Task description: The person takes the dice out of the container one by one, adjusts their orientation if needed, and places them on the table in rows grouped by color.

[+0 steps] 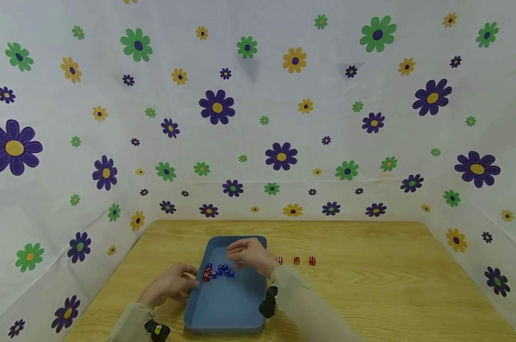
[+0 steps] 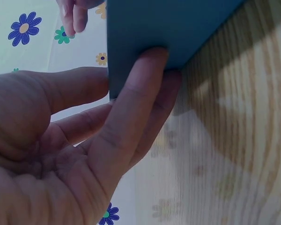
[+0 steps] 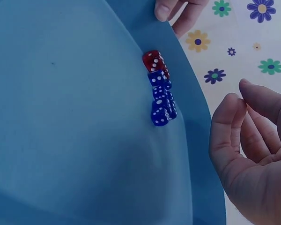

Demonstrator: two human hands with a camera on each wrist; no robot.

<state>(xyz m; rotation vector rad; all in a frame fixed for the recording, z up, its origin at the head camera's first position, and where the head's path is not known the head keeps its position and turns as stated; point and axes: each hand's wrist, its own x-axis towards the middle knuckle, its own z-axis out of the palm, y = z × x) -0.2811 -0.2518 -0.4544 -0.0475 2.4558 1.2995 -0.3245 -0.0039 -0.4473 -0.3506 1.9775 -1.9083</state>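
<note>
A blue tray (image 1: pixel 228 308) lies on the wooden table, with several blue dice (image 1: pixel 223 270) and red dice (image 1: pixel 207 274) gathered near its left wall. My left hand (image 1: pixel 172 285) grips that wall from outside; the left wrist view has the thumb at the rim and fingers (image 2: pixel 131 103) against the outer side. Over the tray's upper right part hovers my right hand (image 1: pixel 253 256), fingers loosely bent. In the right wrist view the thumb and fingertips of this hand (image 3: pixel 253 145) come close together, and no object shows between them. The dice pile (image 3: pixel 160 101) is apart from it.
Right of the tray, three red dice stand in a row on the table (image 1: pixel 369 285): one partly behind the right hand (image 1: pixel 279 260), a middle die (image 1: pixel 296 260) and a right die (image 1: pixel 312 260). A flowered white cloth (image 1: pixel 258 128) hangs around the back and sides.
</note>
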